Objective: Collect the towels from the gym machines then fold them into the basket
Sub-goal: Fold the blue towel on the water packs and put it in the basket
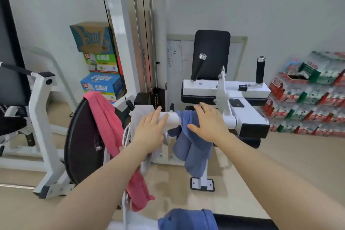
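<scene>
We see soft matt cloth in the blue towel and the pink towel. The white crossbar looks like smooth, glossy painted metal. The black backrest pad is matt; the guide rods are shiny bare metal; the stacked boxes are printed cardboard.

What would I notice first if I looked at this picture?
Two bare arms reach in from the bottom: the right hand lies on a blue towel draped over the machine's white bar, and the left hand stretches toward a pale towel beside it. A bright pink towel hangs over the black round cover on the left.
</scene>
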Action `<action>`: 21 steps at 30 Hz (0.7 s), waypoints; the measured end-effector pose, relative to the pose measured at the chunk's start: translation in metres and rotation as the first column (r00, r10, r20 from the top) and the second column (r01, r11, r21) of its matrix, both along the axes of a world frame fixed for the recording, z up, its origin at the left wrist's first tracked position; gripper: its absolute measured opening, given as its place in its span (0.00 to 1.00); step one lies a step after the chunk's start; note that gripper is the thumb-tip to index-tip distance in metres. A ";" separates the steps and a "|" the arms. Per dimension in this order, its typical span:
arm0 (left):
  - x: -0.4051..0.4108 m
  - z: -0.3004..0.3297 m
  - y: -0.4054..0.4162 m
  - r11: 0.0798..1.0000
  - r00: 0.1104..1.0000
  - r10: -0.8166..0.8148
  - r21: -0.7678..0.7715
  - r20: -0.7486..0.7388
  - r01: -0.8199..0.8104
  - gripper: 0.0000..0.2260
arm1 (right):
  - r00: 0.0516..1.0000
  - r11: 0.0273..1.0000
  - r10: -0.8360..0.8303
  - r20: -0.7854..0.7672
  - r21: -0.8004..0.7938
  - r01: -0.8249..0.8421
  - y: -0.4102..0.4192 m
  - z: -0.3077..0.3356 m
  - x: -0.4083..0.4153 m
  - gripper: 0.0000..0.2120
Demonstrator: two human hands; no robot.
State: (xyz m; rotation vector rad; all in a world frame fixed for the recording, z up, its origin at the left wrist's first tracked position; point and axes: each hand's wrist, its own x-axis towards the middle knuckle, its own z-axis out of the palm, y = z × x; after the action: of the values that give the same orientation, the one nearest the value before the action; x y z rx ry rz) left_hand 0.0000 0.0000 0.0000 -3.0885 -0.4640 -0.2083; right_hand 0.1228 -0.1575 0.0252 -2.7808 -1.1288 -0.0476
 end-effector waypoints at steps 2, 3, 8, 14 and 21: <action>0.005 0.000 0.000 0.999 0.999 0.036 0.040 -0.010 -0.035 0.30 | 0.998 0.998 -0.043 0.053 -0.046 0.045 0.009 -0.005 0.008 0.31; 0.006 -0.003 0.003 0.999 1.000 0.015 0.052 0.019 -0.016 0.30 | 0.996 0.995 -0.063 0.071 -0.069 0.068 0.013 -0.006 0.011 0.28; 0.004 -0.011 0.011 0.993 0.997 -0.051 0.109 0.051 0.045 0.36 | 0.985 0.988 -0.039 0.168 -0.140 0.063 0.016 -0.009 0.015 0.23; -0.014 -0.004 -0.005 0.986 0.985 -0.123 -0.096 0.119 0.135 0.33 | 0.989 0.988 -0.005 0.147 0.155 -0.018 0.001 -0.007 -0.016 0.05; -0.063 0.033 -0.045 0.845 0.857 -0.384 -0.242 0.344 0.476 0.33 | 0.914 0.599 0.116 -0.389 0.761 0.248 -0.069 0.016 -0.087 0.03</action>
State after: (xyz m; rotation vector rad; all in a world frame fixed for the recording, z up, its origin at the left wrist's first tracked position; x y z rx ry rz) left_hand -0.0626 -0.0451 0.0333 -3.4543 0.2552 -0.6501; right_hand 0.0363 -0.2265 0.0413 -1.8722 -0.6398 0.0115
